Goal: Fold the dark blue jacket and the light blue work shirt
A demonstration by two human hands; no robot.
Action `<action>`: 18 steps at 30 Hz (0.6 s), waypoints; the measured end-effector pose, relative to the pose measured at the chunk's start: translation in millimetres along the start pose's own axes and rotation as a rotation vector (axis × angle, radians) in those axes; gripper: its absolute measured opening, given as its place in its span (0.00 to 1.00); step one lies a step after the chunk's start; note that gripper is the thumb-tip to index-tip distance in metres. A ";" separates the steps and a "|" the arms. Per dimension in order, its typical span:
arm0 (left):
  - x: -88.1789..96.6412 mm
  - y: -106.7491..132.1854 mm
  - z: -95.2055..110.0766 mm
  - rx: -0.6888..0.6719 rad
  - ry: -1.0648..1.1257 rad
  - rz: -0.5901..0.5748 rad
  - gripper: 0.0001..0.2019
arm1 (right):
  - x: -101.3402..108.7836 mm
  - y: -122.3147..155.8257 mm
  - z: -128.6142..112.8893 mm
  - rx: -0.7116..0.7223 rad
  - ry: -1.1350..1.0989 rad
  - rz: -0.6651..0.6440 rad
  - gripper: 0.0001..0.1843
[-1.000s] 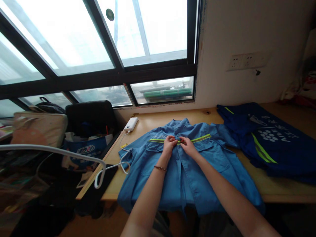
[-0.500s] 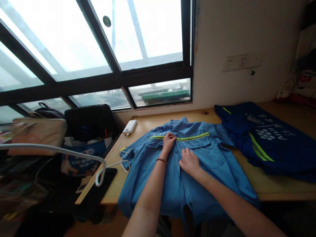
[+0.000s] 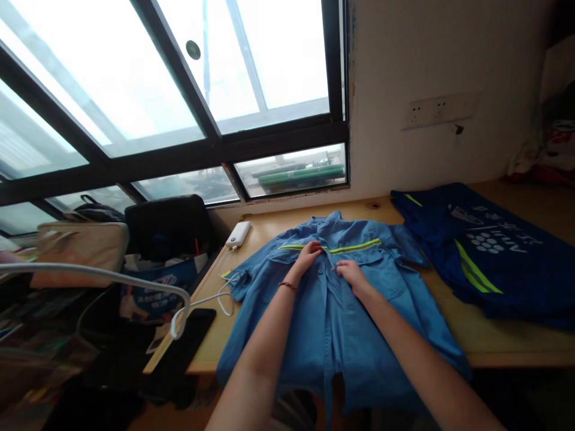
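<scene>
A blue work shirt (image 3: 291,317) with a yellow-green stripe across the chest lies spread front side up, its lower end hanging over the table's front edge. My left hand (image 3: 309,256), a beaded bracelet on its wrist, is closed on the front placket at stripe height. Just below and to its right, my right hand (image 3: 353,275) pinches the other front edge, which is lifted a little. A gap shows between the two front edges below my hands. Whether a button lies between my fingertips is hidden.
A dark blue garment (image 3: 498,263) with white print lies on the table (image 3: 516,350) at right. At left are a white power bank (image 3: 238,234), its white cable (image 3: 224,293) and a black phone (image 3: 197,326). Another white cable (image 3: 112,275) crosses the near left. Bags stand beyond the table's left edge.
My right hand has moved up slightly and now lifts the shirt's front edge, where before it lay lower on the cloth. My left hand stays at the stripe. The view has shifted slightly.
</scene>
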State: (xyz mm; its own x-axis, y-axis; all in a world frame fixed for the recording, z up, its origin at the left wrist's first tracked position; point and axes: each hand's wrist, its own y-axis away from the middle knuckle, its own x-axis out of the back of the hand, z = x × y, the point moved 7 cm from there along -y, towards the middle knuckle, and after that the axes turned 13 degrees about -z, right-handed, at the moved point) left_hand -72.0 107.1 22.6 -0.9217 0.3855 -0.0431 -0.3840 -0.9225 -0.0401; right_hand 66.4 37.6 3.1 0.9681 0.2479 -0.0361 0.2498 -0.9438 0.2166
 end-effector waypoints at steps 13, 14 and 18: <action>-18.4 58.0 -2.9 0.128 -0.756 -0.081 0.09 | -7.5 6.8 -2.9 0.068 -0.185 -0.057 0.05; -17.5 58.6 -4.2 0.152 -0.764 -0.089 0.09 | -8.7 7.0 -3.3 0.072 -0.148 -0.063 0.06; -11.5 60.3 -7.3 0.224 -0.715 -0.093 0.10 | -12.2 7.5 6.2 -0.056 -0.114 -0.108 0.06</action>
State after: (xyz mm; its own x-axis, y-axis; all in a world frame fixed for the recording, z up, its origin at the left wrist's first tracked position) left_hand -84.1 47.1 13.3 -0.6670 0.4252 0.6118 -0.3938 -0.8983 0.1950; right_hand 56.6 26.1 -0.9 0.9324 0.3179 -0.1718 0.3542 -0.8984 0.2598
